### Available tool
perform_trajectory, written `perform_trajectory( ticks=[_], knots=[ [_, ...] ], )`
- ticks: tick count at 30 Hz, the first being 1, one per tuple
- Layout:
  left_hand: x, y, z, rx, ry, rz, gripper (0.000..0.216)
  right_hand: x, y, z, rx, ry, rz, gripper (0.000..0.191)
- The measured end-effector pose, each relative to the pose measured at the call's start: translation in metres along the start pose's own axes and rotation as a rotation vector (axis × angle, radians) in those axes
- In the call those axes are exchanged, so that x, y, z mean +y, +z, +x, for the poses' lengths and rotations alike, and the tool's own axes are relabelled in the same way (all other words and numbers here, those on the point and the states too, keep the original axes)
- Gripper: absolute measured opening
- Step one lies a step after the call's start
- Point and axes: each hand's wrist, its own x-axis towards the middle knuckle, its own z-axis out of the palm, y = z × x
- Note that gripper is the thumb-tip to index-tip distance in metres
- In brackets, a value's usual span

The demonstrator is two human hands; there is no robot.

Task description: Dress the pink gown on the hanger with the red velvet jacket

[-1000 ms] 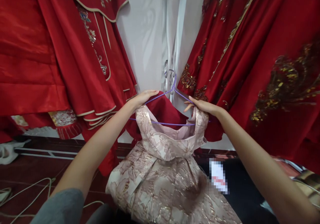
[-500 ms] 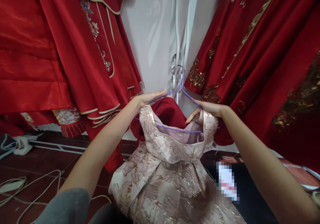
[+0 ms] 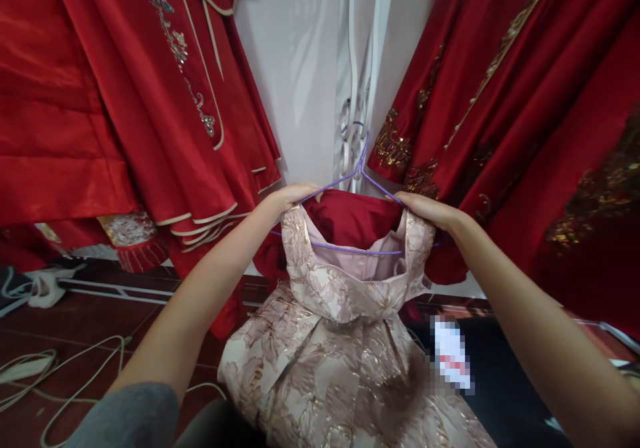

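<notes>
Filling the near middle, a pale pink brocade dress with gold veining and broad shoulder straps (image 3: 350, 368) spread its pleated skirt beside a short grey cloth sleeve (image 3: 135, 415). Farther up, the left hand (image 3: 300, 195) and right hand (image 3: 423, 209) were closed over the dress's shoulders, one at each strap, against the slopes of a thin purple hanger (image 3: 362, 163). Their fingers were partly hidden, so how firmly they gripped could not be told. The hanger's lower bar crossed the neckline and its ends showed beyond both straps.

Half a second before, the right fingers had reached inside the neckline; now they were out of it, and the dark red cloth panel (image 3: 350, 218) behind the neckline, sagging earlier at its right side, ran nearly level from strap to strap. That suggested the shoulders and the panel were sitting more evenly on the hanger.

Beyond hung red satin garments with cream piping (image 3: 150, 115) and red gowns with gold sequin embroidery (image 3: 450, 121), either side of a smooth white panel (image 3: 300, 68).
</notes>
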Motion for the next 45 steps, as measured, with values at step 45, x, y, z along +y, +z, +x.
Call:
perform_trajectory(
  ticks=[45],
  knots=[
    [-0.042,0.014,-0.089,0.501,0.018,1.007,0.025,-0.019,-0.023,-0.120,0.475,0.249,-0.680,0.032]
  ],
)
